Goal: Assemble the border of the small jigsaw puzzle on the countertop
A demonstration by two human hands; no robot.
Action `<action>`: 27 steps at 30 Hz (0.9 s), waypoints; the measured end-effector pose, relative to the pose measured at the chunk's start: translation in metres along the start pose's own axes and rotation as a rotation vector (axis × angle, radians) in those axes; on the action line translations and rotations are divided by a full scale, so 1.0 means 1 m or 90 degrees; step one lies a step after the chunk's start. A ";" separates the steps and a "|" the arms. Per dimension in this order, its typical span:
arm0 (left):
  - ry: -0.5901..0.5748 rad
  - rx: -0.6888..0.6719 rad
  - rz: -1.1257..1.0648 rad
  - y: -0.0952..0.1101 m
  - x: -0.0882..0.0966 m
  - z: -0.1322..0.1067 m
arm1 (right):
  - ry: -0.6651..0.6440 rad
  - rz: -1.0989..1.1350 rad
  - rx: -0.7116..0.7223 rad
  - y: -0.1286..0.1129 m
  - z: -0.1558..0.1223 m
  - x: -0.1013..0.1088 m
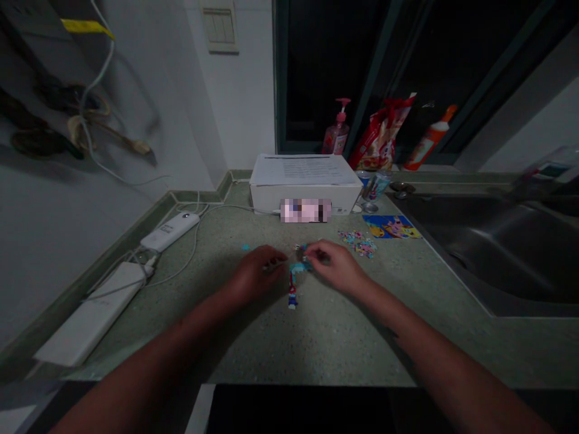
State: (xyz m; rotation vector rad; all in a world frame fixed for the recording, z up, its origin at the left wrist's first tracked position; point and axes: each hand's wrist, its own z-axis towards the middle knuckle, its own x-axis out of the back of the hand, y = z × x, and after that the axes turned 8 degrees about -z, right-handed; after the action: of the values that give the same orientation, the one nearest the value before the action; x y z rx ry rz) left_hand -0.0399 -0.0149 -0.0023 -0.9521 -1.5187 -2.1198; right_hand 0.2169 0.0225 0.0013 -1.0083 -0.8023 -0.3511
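Observation:
A small model of tiny plastic blocks lies on the speckled green countertop, a narrow red, white and blue column with a light-blue part at its top end. My left hand is at the model's top from the left, fingertips closed near the light-blue part. My right hand comes in from the right, fingertips pinched on small pieces just above the model. What the fingers hold exactly is hard to tell. A single light-blue piece lies left of my left hand.
A pile of tiny colored blocks and a cartoon picture card lie to the right. Behind stand a white box and bottles. A steel sink is set in at right; white power devices and cables lie at left.

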 end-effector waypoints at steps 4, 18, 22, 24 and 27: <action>-0.032 0.076 -0.174 0.006 -0.013 0.001 | -0.045 0.088 0.020 -0.015 -0.007 -0.010; 0.008 0.134 -0.484 0.010 -0.015 0.002 | 0.011 -0.062 0.113 -0.028 -0.015 -0.009; 0.005 0.125 -0.513 0.010 -0.015 0.001 | 0.034 -0.094 0.155 -0.027 -0.016 -0.006; 0.013 0.122 -0.520 0.009 -0.016 0.001 | 0.033 -0.108 0.155 -0.028 -0.016 -0.006; 0.016 0.113 -0.525 0.009 -0.018 0.001 | 0.033 -0.124 0.142 -0.031 -0.017 -0.007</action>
State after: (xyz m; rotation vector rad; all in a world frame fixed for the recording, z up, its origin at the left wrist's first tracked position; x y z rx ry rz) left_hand -0.0217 -0.0190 -0.0086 -0.2268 -2.3111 -2.4012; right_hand 0.2010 -0.0086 0.0103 -0.7124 -0.8748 -0.4426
